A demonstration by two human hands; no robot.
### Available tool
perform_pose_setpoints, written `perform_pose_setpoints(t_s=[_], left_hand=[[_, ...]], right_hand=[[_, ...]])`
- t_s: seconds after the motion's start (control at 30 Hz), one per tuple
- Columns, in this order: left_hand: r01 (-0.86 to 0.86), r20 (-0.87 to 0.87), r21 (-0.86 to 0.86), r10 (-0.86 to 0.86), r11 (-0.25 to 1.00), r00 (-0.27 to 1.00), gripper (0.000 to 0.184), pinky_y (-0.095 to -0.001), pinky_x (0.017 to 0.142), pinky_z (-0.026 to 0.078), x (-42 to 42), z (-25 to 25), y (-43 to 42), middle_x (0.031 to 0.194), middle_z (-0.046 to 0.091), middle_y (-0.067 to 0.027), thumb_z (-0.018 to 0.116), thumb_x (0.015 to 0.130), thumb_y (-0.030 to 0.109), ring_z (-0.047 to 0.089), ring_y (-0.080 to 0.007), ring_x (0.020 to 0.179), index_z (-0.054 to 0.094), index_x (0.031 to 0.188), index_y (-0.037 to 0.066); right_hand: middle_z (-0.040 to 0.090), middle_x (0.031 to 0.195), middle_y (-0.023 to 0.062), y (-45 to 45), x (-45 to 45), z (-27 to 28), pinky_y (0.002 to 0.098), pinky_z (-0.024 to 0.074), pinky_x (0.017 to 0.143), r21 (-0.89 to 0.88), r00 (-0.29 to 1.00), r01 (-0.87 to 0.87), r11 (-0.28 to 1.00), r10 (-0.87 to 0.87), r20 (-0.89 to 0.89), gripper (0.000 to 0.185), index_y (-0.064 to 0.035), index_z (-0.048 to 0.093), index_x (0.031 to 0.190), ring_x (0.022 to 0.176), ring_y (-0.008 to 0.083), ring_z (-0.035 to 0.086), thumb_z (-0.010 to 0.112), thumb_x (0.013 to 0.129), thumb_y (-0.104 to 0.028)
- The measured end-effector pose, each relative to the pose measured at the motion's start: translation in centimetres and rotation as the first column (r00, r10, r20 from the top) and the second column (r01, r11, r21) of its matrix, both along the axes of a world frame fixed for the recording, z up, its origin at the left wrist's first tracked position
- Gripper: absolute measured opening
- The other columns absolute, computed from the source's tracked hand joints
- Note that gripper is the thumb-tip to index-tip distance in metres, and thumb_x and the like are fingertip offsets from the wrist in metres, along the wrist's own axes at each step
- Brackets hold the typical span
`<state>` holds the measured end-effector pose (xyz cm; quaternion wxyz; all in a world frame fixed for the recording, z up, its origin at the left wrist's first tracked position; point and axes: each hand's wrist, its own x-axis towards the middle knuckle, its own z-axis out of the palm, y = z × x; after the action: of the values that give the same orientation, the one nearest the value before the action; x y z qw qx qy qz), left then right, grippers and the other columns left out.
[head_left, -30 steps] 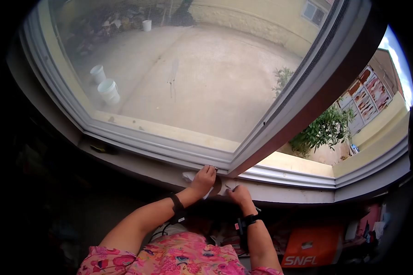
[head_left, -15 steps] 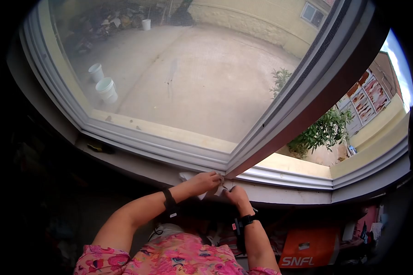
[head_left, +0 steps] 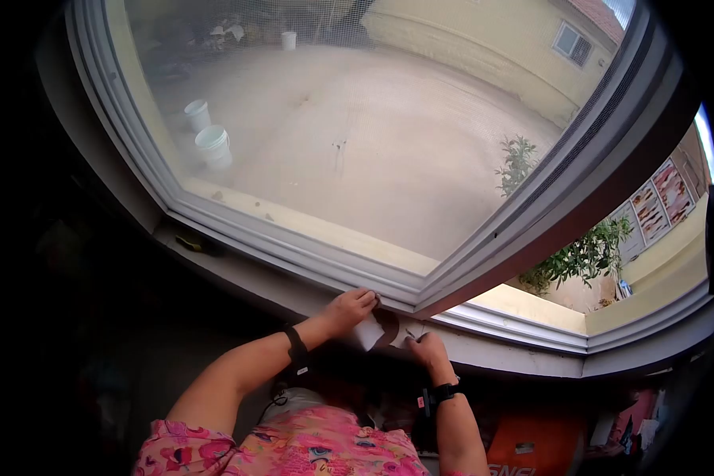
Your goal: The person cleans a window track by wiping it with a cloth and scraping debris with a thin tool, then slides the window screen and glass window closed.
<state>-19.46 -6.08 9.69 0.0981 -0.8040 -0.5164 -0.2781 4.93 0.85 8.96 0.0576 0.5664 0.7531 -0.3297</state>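
My left hand (head_left: 351,311) is closed, its fingers pinching the upper edge of a thin white sheet (head_left: 368,333), paper-like, that hangs below them. Beside the sheet a curved dark brown piece (head_left: 389,325) shows; whether it is attached to the sheet I cannot tell. A short way to the right, my right hand (head_left: 430,351) is also closed, thumb toward a small object (head_left: 409,336) with a shiny tip, too small to name. Both hands are over the window sill (head_left: 484,344), near the lower corner of the sliding window frame (head_left: 420,295).
A yellow and black tool (head_left: 190,244) lies on the sill at the left. Behind the mesh screen are white buckets (head_left: 213,147) in a yard. Plants (head_left: 587,254) stand outside the right opening. An orange box (head_left: 527,444) sits below the sill.
My hands were close together at the frame corner and are now farther apart. The white sheet now hangs below my left hand, and the brown piece shows. The camera view has shifted.
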Motion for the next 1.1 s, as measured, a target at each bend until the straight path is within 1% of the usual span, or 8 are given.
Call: perform_pose_setpoints(t_s=[0.43,0.6,0.63,0.7,0.77,0.8,0.93,1.1], left_hand=[[-0.647,-0.069,0.077,0.651,0.759,0.756,0.02,-0.0336,0.08,0.048,-23.3,-0.6,-10.2,0.097,0.056,-0.0102,0.054,0.072,0.003,0.054,-0.0263,0.096,0.06,0.091,0.003],[-0.873,0.302,0.022,0.829,0.487,0.47,0.015,-0.0368,0.077,0.047,-30.8,-2.3,-12.0,0.092,0.057,-0.0149,0.053,0.075,0.002,0.053,-0.033,0.089,0.062,0.088,0.0],[-0.94,0.454,-0.049,0.846,0.337,0.28,0.014,-0.0357,0.076,0.046,-32.1,-2.6,-12.6,0.089,0.059,-0.0157,0.053,0.077,0.003,0.055,-0.0323,0.087,0.062,0.086,-0.002],[-0.975,0.59,-0.144,0.806,0.167,0.051,0.014,-0.0347,0.075,0.046,-34.1,-4.0,-13.6,0.087,0.06,-0.0165,0.053,0.079,0.004,0.056,-0.0316,0.084,0.062,0.085,-0.004],[-0.855,0.855,-0.462,0.375,0.237,-0.358,0.017,-0.031,0.073,0.045,-36.2,-4.8,-14.8,0.086,0.063,-0.0129,0.051,0.084,0.007,0.059,-0.0226,0.08,0.062,0.086,-0.006],[-0.787,0.829,-0.54,0.348,0.298,-0.437,0.021,-0.0287,0.072,0.043,-36.2,-3.6,-15.7,0.091,0.063,-0.0074,0.049,0.086,0.01,0.056,-0.0138,0.083,0.061,0.094,-0.006],[-0.79,0.903,-0.43,0.205,0.438,-0.378,0.024,-0.0278,0.071,0.042,-39.5,-3.3,-16.3,0.087,0.061,-0.006,0.048,0.088,0.012,0.053,-0.0124,0.08,0.059,0.103,-0.003],[-0.812,0.88,-0.46,0.309,0.36,-0.362,0.019,-0.0329,0.068,0.042,-45.9,-5.9,-14.4,0.082,0.061,-0.0092,0.045,0.086,0.011,0.054,-0.0162,0.077,0.059,0.089,-0.001]], right_hand=[[0.06,0.069,0.0271,0.4,1.3,-2.7,0.0418,0.048,0.068,0.094,0.999,-0.04,0.995,0.038,0.022,0.048,0.0071,0.065,0.072,0.07,0.0384,0.062,0.06,0.071,-0.041],[0.06,0.067,0.0258,0.5,1.5,-3.7,0.0417,0.0481,0.067,0.164,0.997,-0.072,0.984,0.066,0.042,0.046,0.0059,0.065,0.072,0.069,0.0377,0.062,0.06,0.071,-0.04],[0.061,0.066,0.0253,0.7,1.5,-3.9,0.0416,0.0482,0.066,0.158,0.996,-0.074,0.985,0.064,0.062,0.046,0.006,0.065,0.072,0.068,0.0367,0.063,0.06,0.071,-0.039],[0.061,0.065,0.0247,1.3,2.5,-5.7,0.0414,0.0483,0.066,0.163,0.992,-0.101,0.981,0.088,0.087,0.045,0.0061,0.065,0.071,0.067,0.0358,0.063,0.06,0.071,-0.039],[0.062,0.076,0.0269,2.0,2.9,-6.9,0.0412,0.0482,0.075,0.058,0.994,0.035,0.998,-0.041,0.102,0.051,0.0064,0.066,0.077,0.078,0.0382,0.063,0.06,0.068,-0.043],[0.062,0.076,0.0269,2.1,2.8,-6.7,0.0412,0.0482,0.075,0.066,0.994,0.012,0.998,-0.019,0.107,0.051,0.0064,0.066,0.077,0.078,0.0382,0.063,0.06,0.068,-0.043],[0.062,0.069,0.0244,1.5,2.3,-4.8,0.0406,0.0483,0.07,0.101,0.994,0.007,0.995,-0.019,0.112,0.05,0.0074,0.065,0.073,0.07,0.0352,0.063,0.061,0.068,-0.042],[0.062,0.067,0.0248,2.4,3.2,-6.2,0.0418,0.0485,0.069,0.149,0.983,-0.019,0.989,-0.009,0.186,0.05,0.0058,0.066,0.07,0.07,0.0353,0.064,0.059,0.068,-0.043]])
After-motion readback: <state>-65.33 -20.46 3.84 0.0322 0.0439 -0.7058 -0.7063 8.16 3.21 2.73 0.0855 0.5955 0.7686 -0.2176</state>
